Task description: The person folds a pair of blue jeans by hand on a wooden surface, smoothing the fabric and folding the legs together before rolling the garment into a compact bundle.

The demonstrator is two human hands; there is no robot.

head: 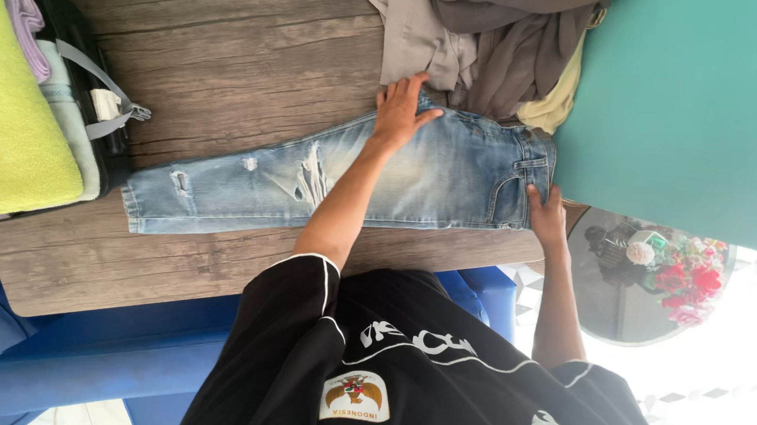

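Wooden worktop (231, 46), grey-brown planks, fills most of view; teal panel (691, 109) at rt edge, blue seat (98, 362) along near side. Yellow-green towel stack (9, 102) at far left, w/ dark bag (88, 90) and grey strap beside it. Heap of grey and tan clothes (485, 44) at far edge, unfolded, touching the jeans' waist end. Pale blue ripped jeans (328, 183) laid flat across middle of worktop, doubled lengthwise so legs lie one on the other, waist to the rt, hems to the left, near the bag. Left hand (400, 109) open, fingers spread, palm pressed flat on seat area of jeans, close to the heap. Right hand (546, 216) at waistband by back pocket, fingers curled onto the cloth; pinching or just pressing, can't tell. Progress, judged: lengthwise fold done, smoothing in hand; no crosswise fold yet, legs at full length. Heap apparently untouched, so most of the clothes left. Round mirror-like disc w/ red flowers (681, 275) low at rt, well apart from the hands.
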